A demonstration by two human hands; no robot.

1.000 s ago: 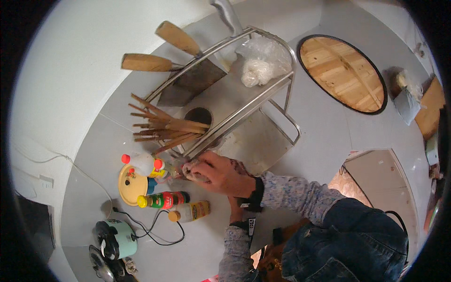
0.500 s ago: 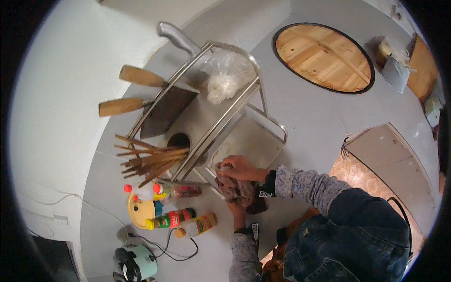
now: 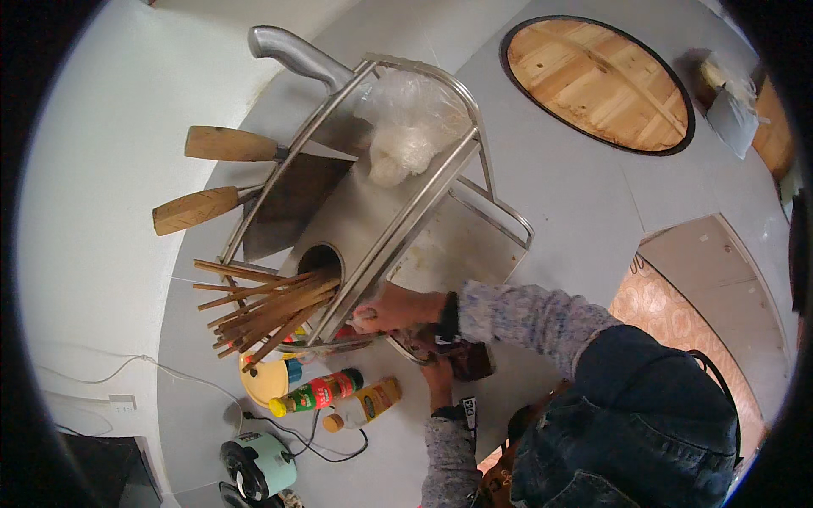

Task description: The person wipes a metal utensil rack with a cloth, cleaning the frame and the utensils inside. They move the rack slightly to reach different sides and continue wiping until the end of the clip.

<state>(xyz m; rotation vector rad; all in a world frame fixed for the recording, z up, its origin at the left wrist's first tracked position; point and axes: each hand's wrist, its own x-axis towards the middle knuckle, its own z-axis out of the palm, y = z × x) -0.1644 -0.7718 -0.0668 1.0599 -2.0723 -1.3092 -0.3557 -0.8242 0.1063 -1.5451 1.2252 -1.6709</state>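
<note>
Steel tubing, smooth and bent, is forming the rack (image 3: 405,224) on the grey counter (image 3: 567,220); wooden chopsticks (image 3: 275,311), broad knives (image 3: 296,201) and a crinkled plastic bag (image 3: 402,127) are being held there. Bottles (image 3: 320,392) are being partly hidden. Right hand (image 3: 404,306) is being kept curled at its near side, left hand (image 3: 438,378) beside its lower edge; whether either is pinching anything cannot be told.

Rack (image 3: 360,216): silver-grey throughout. Wooden handles (image 3: 230,144), left of the rack: tan, grained. Sticks (image 3: 267,311), rack's left end: mid-brown. Round board (image 3: 597,85), right of the rack: honey planks, black rim. On the rack's near side: small block (image 3: 471,361), dark maroon; bottle (image 3: 316,393), yellow cap, red-and-green label; second bottle (image 3: 371,404), orange cap, yellow label; cooker (image 3: 273,467), mint and black; sleeves (image 3: 529,326), speckled grey-blue.
</note>
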